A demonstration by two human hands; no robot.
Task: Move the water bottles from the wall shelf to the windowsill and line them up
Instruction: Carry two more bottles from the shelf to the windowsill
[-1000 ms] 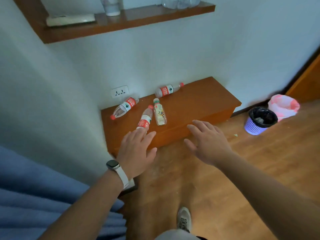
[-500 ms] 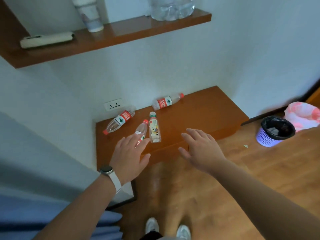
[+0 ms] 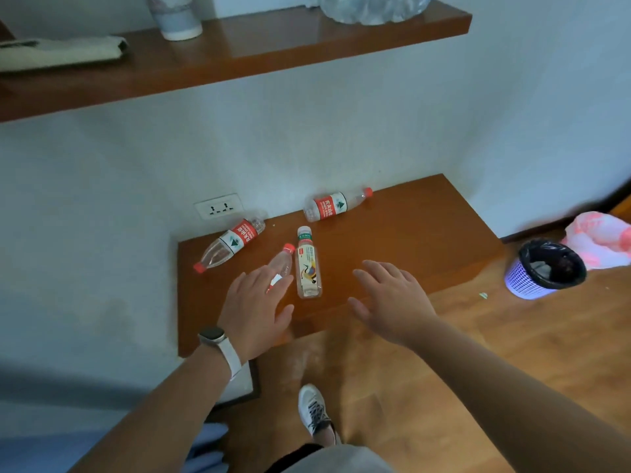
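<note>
Several plastic bottles lie on their sides on a low wooden shelf (image 3: 426, 233) in the wall corner. One red-labelled bottle (image 3: 232, 242) lies at the back left, another (image 3: 336, 204) by the wall. A third red-capped bottle (image 3: 281, 264) is partly under the fingers of my left hand (image 3: 256, 308), which hovers open over it. A white-capped bottle with a pale label (image 3: 307, 268) lies beside it. My right hand (image 3: 392, 302) is spread open above the shelf's front edge, holding nothing.
An upper wooden shelf (image 3: 256, 52) carries a pale cup (image 3: 176, 15), a flat remote-like object (image 3: 61, 51) and a clear container (image 3: 372, 6). A wall socket (image 3: 218, 208) sits behind the bottles. A purple bin (image 3: 543, 268) and pink bag (image 3: 601, 237) stand on the floor at right.
The view has tilted upward and drawn closer to the shelf. Both hands stay open and have advanced a little over the low shelf; the bottles have not moved.
</note>
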